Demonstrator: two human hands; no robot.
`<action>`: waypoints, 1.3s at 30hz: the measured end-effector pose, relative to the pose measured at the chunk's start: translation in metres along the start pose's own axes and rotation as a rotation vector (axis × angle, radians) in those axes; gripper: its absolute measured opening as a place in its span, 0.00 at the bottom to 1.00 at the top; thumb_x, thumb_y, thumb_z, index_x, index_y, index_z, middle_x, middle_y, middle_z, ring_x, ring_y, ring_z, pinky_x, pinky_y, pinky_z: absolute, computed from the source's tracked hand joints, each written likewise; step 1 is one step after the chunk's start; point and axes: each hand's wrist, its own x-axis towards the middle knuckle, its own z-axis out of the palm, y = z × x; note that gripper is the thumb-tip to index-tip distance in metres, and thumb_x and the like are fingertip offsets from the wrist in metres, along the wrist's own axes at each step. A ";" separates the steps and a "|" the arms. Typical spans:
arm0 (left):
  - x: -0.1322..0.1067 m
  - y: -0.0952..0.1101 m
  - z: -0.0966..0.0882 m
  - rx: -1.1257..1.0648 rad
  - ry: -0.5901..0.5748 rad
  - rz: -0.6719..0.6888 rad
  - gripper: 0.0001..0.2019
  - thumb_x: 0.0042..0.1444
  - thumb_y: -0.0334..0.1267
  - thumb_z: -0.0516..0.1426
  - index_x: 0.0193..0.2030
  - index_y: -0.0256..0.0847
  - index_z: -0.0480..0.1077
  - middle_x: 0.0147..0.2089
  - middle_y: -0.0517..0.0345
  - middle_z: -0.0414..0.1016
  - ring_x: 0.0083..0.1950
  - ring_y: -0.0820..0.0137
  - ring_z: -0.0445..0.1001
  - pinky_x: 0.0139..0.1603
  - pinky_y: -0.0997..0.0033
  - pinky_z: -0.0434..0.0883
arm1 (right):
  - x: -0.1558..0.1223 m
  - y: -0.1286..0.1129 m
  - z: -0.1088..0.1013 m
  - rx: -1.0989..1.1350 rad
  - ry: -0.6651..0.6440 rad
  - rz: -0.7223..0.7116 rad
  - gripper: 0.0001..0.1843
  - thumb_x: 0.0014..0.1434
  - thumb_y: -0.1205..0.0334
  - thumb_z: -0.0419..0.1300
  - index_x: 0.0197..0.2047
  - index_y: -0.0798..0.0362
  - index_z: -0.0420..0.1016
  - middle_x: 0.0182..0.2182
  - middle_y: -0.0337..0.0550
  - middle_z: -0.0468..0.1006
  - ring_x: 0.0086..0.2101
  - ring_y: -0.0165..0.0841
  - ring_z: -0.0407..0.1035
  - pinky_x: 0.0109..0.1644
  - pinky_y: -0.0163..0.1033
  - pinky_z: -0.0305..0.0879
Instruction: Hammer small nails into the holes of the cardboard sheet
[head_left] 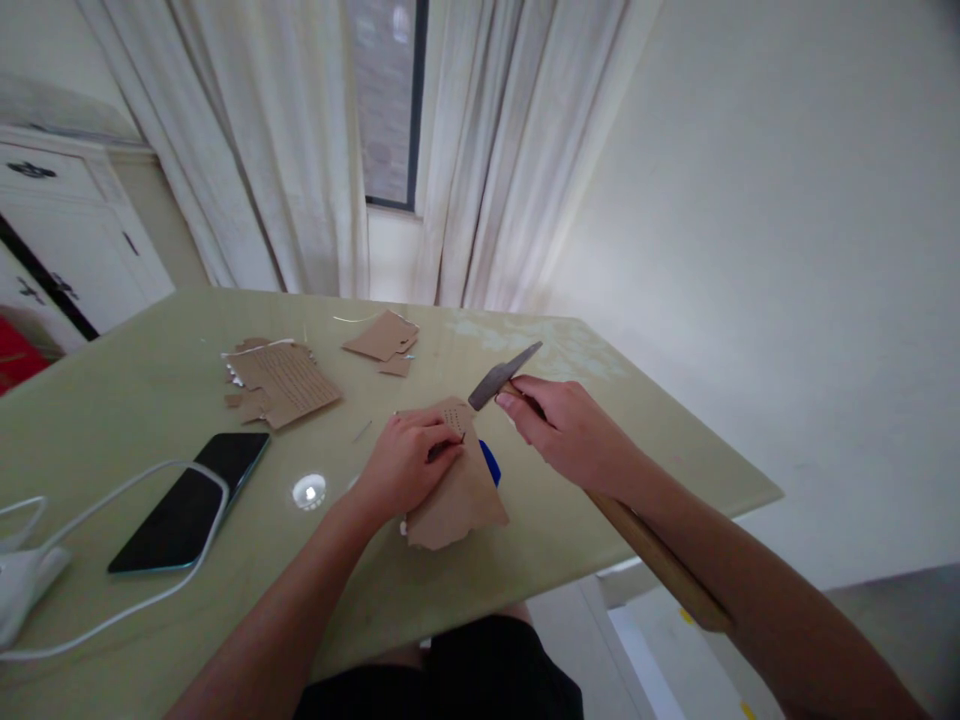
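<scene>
My right hand (555, 425) is closed around a hammer (495, 383), gripping its wooden handle close to the dark metal head. The head is raised above the right side of a brown cardboard piece (457, 500), and the handle runs back under my forearm. On that cardboard rests my left hand (412, 455), its fingers pinched at a small dark nail (463, 437) that is mostly hidden. Rows of small holes (454, 415) mark the cardboard just beyond the fingertips. A blue object (490, 463) sticks out from under its right edge.
Punched cardboard scraps (285, 383) lie at the table's left, with more cardboard pieces (384, 337) farther back. A thin nail-like piece (362, 431) lies left of my left hand. A phone (191, 505) and a white cable (112, 500) occupy the near left of the glossy table (555, 545).
</scene>
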 end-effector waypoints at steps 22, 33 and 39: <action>0.000 0.002 -0.001 0.046 -0.016 -0.017 0.05 0.69 0.36 0.65 0.42 0.46 0.84 0.46 0.56 0.85 0.49 0.59 0.81 0.52 0.58 0.69 | 0.004 -0.011 -0.004 -0.176 -0.023 0.033 0.16 0.80 0.59 0.53 0.46 0.54 0.82 0.38 0.47 0.87 0.34 0.36 0.77 0.38 0.39 0.56; 0.001 0.003 -0.002 0.025 -0.012 -0.022 0.06 0.69 0.36 0.64 0.40 0.46 0.84 0.45 0.56 0.85 0.47 0.60 0.81 0.51 0.58 0.69 | 0.003 -0.010 0.003 -0.182 -0.041 0.027 0.17 0.80 0.59 0.53 0.46 0.54 0.81 0.37 0.48 0.86 0.34 0.37 0.76 0.38 0.40 0.56; 0.000 0.003 -0.001 0.024 -0.004 -0.017 0.06 0.68 0.33 0.64 0.39 0.46 0.84 0.43 0.56 0.85 0.46 0.60 0.81 0.52 0.59 0.70 | 0.000 -0.005 0.013 -0.248 -0.138 0.011 0.16 0.80 0.59 0.54 0.49 0.55 0.82 0.41 0.53 0.88 0.37 0.40 0.79 0.41 0.41 0.57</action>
